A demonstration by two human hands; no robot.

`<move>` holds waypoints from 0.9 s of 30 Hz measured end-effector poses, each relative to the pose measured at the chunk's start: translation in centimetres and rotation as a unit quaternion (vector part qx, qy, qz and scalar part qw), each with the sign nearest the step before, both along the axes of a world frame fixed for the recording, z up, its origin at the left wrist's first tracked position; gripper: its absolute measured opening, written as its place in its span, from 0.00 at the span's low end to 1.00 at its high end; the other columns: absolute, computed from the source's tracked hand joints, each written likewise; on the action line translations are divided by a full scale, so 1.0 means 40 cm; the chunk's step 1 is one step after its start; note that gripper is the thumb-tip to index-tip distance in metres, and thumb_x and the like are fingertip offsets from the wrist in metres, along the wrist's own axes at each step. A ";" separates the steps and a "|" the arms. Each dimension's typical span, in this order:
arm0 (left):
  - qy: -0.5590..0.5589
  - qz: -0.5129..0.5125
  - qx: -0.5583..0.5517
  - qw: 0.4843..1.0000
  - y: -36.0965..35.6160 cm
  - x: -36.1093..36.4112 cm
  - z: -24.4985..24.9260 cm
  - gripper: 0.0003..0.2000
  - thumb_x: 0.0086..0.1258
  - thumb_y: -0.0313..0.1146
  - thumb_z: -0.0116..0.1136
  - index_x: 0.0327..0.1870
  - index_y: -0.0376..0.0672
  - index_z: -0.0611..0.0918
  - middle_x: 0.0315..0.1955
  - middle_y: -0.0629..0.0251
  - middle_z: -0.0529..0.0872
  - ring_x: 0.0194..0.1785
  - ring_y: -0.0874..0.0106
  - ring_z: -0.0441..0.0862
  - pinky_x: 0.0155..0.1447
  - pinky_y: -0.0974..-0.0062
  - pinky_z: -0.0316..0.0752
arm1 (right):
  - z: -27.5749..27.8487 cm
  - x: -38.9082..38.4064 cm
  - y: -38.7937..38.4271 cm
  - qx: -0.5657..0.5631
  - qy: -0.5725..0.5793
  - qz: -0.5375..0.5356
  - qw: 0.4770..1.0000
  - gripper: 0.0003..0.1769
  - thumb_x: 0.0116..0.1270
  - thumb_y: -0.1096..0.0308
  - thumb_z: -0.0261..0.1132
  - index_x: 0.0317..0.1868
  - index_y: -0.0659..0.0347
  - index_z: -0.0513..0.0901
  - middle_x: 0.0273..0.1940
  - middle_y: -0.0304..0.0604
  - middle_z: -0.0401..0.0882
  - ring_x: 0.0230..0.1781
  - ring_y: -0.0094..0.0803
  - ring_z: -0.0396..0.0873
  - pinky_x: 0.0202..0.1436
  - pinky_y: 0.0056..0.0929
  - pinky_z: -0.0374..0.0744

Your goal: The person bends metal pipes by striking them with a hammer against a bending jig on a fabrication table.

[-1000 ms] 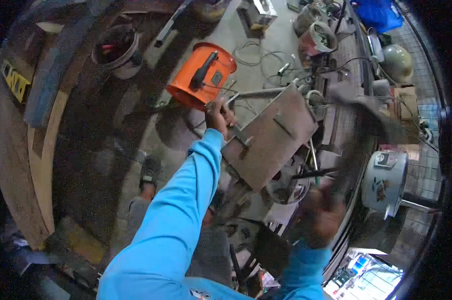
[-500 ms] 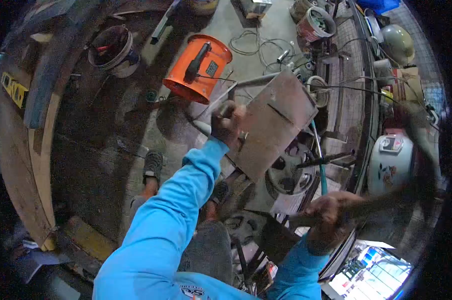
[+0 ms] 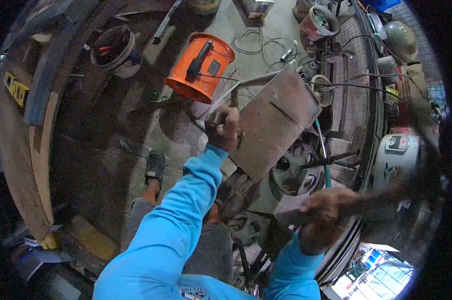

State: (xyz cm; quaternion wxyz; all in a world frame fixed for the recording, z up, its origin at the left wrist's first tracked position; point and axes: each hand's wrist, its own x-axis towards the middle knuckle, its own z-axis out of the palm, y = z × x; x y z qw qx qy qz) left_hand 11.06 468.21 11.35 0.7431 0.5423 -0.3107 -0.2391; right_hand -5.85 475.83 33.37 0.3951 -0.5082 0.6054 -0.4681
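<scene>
Left hand (image 3: 222, 129) grips steel plate (image 3: 276, 120) (right hand (image 3: 326, 206) clutches hammer (image 3: 386, 192)).

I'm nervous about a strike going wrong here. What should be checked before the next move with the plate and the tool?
1. Left hand grip on the rusty plate: closed on its near edge, ok.
2. Right hand grip on the tool handle: closed round it, ok.
3. Tool's head: lost in blur, cannot tell.
4. Hand protection: both hands bare, not ok.
5. Plate's support underneath: hidden, cannot tell.
6. Floor around: loose cables beyond the orange drum, not ok.
</scene>
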 end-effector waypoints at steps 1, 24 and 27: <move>-0.019 -0.003 0.029 0.999 -0.001 0.010 0.001 0.18 0.69 0.42 0.56 0.22 0.40 0.72 0.17 0.68 0.70 0.23 0.73 0.67 0.29 0.70 0.63 | 0.018 0.019 -0.018 -0.083 -0.070 0.007 0.994 0.15 0.69 0.56 0.58 0.40 0.60 0.69 0.25 0.44 0.71 0.21 0.33 0.73 0.26 0.29 0.77; -0.236 0.000 0.019 0.971 0.021 0.031 -0.132 0.04 0.68 0.29 0.51 0.36 0.42 0.78 0.32 0.60 0.80 0.27 0.61 0.77 0.32 0.68 0.71 | -0.273 0.005 0.041 0.087 0.282 0.119 0.948 0.18 0.67 0.61 0.63 0.50 0.66 0.78 0.38 0.50 0.84 0.33 0.40 0.82 0.37 0.39 0.78; -0.099 -0.028 0.018 0.994 0.006 0.025 -0.130 0.06 0.67 0.30 0.52 0.31 0.39 0.77 0.26 0.59 0.78 0.26 0.61 0.76 0.32 0.68 0.69 | -0.161 0.002 0.032 0.214 0.101 0.022 0.971 0.14 0.67 0.61 0.63 0.43 0.65 0.78 0.33 0.47 0.82 0.33 0.35 0.79 0.39 0.38 0.77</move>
